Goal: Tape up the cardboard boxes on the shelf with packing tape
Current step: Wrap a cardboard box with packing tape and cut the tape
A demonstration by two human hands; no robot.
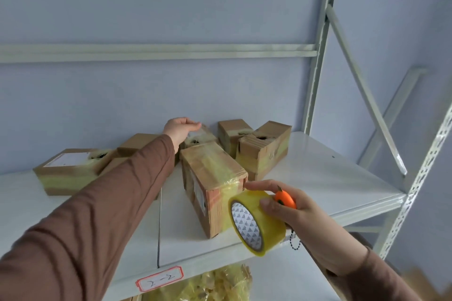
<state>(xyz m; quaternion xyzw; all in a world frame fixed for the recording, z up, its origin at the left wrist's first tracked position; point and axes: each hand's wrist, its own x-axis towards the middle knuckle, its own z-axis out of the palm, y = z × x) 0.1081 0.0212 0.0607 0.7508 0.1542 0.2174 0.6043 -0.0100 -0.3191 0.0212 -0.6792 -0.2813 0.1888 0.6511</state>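
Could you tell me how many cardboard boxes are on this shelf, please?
6: far left, behind the sleeve, under the left hand, front centre, back, right. More may be hidden.

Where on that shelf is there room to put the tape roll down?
The widest bare patch of the shelf lies on the right, between the torn box and the upright post. A narrower bare strip runs along the front edge above the label. The back is crowded with boxes, where the left hand reaches.
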